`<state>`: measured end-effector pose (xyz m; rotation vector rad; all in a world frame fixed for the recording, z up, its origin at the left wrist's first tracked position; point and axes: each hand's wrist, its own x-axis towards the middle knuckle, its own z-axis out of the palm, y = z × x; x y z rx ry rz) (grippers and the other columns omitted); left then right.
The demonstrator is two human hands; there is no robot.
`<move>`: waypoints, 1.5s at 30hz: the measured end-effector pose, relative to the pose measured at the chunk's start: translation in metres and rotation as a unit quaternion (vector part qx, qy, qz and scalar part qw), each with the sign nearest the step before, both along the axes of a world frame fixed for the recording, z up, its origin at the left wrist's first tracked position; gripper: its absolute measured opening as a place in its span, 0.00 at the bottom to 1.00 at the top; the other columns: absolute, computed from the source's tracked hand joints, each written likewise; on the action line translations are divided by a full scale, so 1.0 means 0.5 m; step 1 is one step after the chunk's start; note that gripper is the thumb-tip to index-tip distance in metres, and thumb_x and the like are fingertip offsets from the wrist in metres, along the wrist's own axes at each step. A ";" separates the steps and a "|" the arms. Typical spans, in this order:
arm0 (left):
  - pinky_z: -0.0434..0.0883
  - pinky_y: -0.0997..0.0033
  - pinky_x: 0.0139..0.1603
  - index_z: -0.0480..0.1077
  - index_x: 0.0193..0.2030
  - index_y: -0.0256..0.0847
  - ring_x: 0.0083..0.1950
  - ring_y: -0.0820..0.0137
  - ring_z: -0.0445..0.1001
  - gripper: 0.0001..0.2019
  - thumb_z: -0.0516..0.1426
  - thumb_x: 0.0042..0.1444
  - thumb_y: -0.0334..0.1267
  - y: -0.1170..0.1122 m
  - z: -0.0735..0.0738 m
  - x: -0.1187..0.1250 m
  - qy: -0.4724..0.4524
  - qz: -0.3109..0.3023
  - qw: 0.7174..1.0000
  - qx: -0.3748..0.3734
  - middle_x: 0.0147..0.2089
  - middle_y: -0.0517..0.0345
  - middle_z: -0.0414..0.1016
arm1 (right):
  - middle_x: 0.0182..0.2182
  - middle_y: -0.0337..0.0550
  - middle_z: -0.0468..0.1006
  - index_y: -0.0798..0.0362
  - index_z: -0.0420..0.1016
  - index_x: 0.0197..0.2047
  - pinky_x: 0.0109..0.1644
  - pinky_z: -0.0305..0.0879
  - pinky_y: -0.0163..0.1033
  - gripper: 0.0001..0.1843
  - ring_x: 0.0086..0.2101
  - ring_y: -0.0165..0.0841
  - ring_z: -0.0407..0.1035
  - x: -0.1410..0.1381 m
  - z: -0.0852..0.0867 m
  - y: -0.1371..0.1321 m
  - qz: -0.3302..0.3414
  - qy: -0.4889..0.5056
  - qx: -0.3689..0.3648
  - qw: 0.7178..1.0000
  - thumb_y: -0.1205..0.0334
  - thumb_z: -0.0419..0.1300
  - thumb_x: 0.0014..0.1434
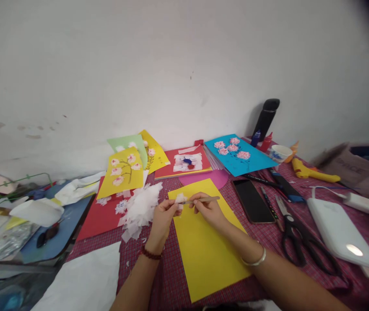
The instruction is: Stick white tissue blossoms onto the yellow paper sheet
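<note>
my left fingers (170, 205) pinch a scrap of white tissue (180, 198) and my right fingers (198, 203) grip a thin stick (207, 199) against it, both above the yellow sheet (203, 255) by the near edge of the counter (169, 280). the tissue looks flimsy: a hard twist could tear it, and a slack pinch could drop it into the tissue pile (140, 209) alongside.

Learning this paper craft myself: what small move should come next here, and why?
Probably twist the tissue piece around the tip of the stick: the left hand pinches it right at that tip, the right hand holds the stick level, and the yellow sheet below is bare.
</note>
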<state>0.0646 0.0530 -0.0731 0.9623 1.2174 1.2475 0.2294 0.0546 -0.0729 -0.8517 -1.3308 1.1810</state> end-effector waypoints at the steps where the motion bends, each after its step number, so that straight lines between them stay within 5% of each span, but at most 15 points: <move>1: 0.70 0.74 0.31 0.73 0.32 0.34 0.26 0.75 0.72 0.10 0.62 0.43 0.38 -0.002 0.003 0.000 -0.001 -0.004 1.000 -0.001 0.27 0.57 0.75 | 0.25 0.39 0.72 0.53 0.71 0.34 0.25 0.62 0.32 0.07 0.23 0.26 0.65 -0.002 -0.001 0.001 0.000 0.003 -0.003 1.000 0.60 0.55 0.56; 7: 0.71 0.70 0.36 0.73 0.34 0.34 0.30 0.72 0.73 0.10 0.60 0.46 0.38 -0.007 0.016 -0.007 -0.050 -0.044 0.998 -0.001 0.30 0.55 0.76 | 0.26 0.41 0.75 0.54 0.72 0.32 0.22 0.61 0.33 0.11 0.19 0.26 0.64 -0.003 0.009 0.003 -0.017 0.034 -0.047 0.998 0.55 0.58 0.53; 15: 0.64 0.79 0.24 0.73 0.29 0.36 0.24 0.79 0.66 0.06 0.61 0.45 0.36 -0.007 0.000 0.002 0.081 -0.050 0.992 0.084 0.25 0.61 0.70 | 0.19 0.35 0.68 0.54 0.74 0.30 0.20 0.57 0.30 0.12 0.16 0.23 0.60 0.003 0.004 0.008 -0.012 0.092 -0.093 0.991 0.53 0.58 0.53; 20: 0.67 0.76 0.29 0.71 0.31 0.37 0.25 0.77 0.68 0.06 0.60 0.46 0.37 -0.008 0.006 0.005 -0.015 -0.037 0.997 0.063 0.24 0.63 0.70 | 0.26 0.37 0.73 0.52 0.75 0.33 0.21 0.59 0.31 0.09 0.18 0.23 0.63 0.003 0.003 0.011 0.066 0.145 -0.114 0.981 0.58 0.63 0.48; 24: 0.66 0.76 0.27 0.70 0.31 0.37 0.24 0.78 0.68 0.07 0.61 0.45 0.36 -0.009 0.016 0.008 -0.062 -0.047 0.996 0.049 0.25 0.62 0.71 | 0.23 0.36 0.72 0.54 0.76 0.29 0.20 0.57 0.30 0.06 0.17 0.22 0.61 0.005 0.013 0.009 0.012 0.094 -0.068 0.993 0.60 0.62 0.49; 29: 0.68 0.74 0.31 0.72 0.32 0.38 0.27 0.75 0.70 0.05 0.59 0.48 0.36 -0.018 0.019 0.012 0.088 -0.070 0.983 0.148 0.26 0.60 0.71 | 0.15 0.31 0.65 0.53 0.73 0.31 0.18 0.55 0.29 0.05 0.14 0.22 0.56 0.000 0.015 0.000 0.017 0.200 -0.147 0.968 0.61 0.58 0.52; 32: 0.67 0.74 0.32 0.73 0.32 0.38 0.29 0.75 0.69 0.05 0.58 0.49 0.36 -0.023 0.020 0.007 0.183 -0.054 0.960 0.204 0.27 0.59 0.71 | 0.19 0.32 0.68 0.52 0.73 0.33 0.20 0.57 0.29 0.07 0.15 0.21 0.58 0.001 0.016 -0.002 0.076 0.242 -0.183 0.950 0.59 0.60 0.51; 34: 0.67 0.75 0.29 0.72 0.32 0.38 0.27 0.76 0.69 0.05 0.59 0.49 0.37 -0.023 0.021 0.003 0.160 -0.045 0.970 0.178 0.25 0.60 0.70 | 0.23 0.34 0.70 0.52 0.73 0.34 0.21 0.59 0.30 0.09 0.17 0.21 0.60 0.005 0.020 0.001 0.099 0.220 -0.165 0.956 0.59 0.62 0.49; 40: 0.68 0.73 0.28 0.71 0.33 0.35 0.25 0.75 0.70 0.13 0.59 0.48 0.44 0.014 0.048 0.001 0.002 -0.112 0.993 0.021 0.26 0.57 0.73 | 0.25 0.38 0.73 0.54 0.75 0.30 0.22 0.58 0.31 0.10 0.19 0.23 0.62 0.029 0.009 0.032 0.004 0.091 -0.075 0.993 0.55 0.61 0.49; 45: 0.68 0.69 0.37 0.72 0.38 0.37 0.34 0.69 0.72 0.14 0.56 0.50 0.45 0.064 0.055 -0.006 0.157 -0.066 0.980 0.105 0.35 0.52 0.75 | 0.22 0.40 0.73 0.56 0.74 0.27 0.23 0.58 0.31 0.13 0.19 0.25 0.62 0.045 -0.030 0.063 -0.076 0.108 -0.108 0.985 0.54 0.61 0.48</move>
